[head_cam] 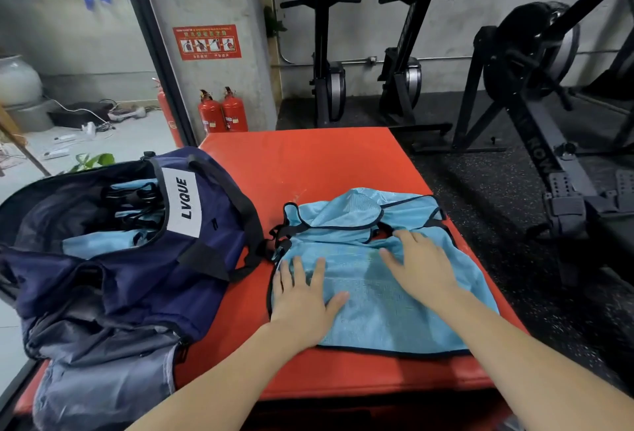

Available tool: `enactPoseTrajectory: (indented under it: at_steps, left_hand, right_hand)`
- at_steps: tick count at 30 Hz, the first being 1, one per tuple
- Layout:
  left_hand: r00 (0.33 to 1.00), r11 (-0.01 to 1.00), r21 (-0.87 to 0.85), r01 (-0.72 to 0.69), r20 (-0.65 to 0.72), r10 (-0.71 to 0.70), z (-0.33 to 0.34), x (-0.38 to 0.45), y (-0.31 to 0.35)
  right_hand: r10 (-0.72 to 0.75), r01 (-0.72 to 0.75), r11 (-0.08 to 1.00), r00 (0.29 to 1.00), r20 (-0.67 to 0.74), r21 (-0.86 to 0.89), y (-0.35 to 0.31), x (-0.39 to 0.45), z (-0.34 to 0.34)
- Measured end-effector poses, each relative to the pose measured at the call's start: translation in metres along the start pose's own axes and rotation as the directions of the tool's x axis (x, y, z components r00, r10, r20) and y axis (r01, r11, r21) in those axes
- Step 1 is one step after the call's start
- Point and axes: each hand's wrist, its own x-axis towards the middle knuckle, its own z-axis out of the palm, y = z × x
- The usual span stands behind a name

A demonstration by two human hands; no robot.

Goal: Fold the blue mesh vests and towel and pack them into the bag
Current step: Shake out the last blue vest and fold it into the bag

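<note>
A light blue mesh vest [377, 314] with black trim lies spread on the red padded platform [308, 163], its upper part rumpled. My left hand [303, 297] presses flat on the vest's left edge with fingers straight. My right hand [420, 264] lies flat on the vest's middle, fingers spread. To the left sits an open navy bag [206, 225] marked LVQUE. Inside it lie folded blue vests [103, 242] with black trim. No towel is visible apart from these blue fabrics.
The platform's front edge runs just under my forearms. Black rowing machines [535, 94] stand on the dark rubber floor to the right and behind. Red fire extinguishers [223, 111] stand by a concrete pillar beyond the platform.
</note>
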Motion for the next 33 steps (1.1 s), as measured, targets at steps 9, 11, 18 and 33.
enactPoseTrajectory:
  at_steps: [9, 11, 18, 33]
  left_hand:
    - [0.964, 0.896, -0.435, -0.088, -0.264, -0.034, -0.03, 0.009, 0.019]
    - [0.948, 0.815, -0.553, -0.169, -0.317, -0.018, -0.039, 0.011, 0.024]
    - [0.834, 0.707, -0.604, -0.368, -0.551, -0.037, -0.073, 0.03, 0.036]
    - [0.884, 0.714, -0.625, -0.315, -0.466, -0.019, -0.087, 0.041, 0.032]
  right_hand:
    - [0.087, -0.196, 0.773, 0.975, 0.205, 0.604, -0.029, 0.06, -0.011]
    - [0.052, -0.135, 0.731, 0.988, 0.143, 0.669, -0.034, 0.063, -0.015]
    - [-0.219, 0.139, 0.661, 0.976, 0.012, 0.737, -0.054, 0.044, -0.042]
    - [-0.231, 0.136, 0.754, 0.971, 0.066, 0.643, -0.049, 0.035, -0.043]
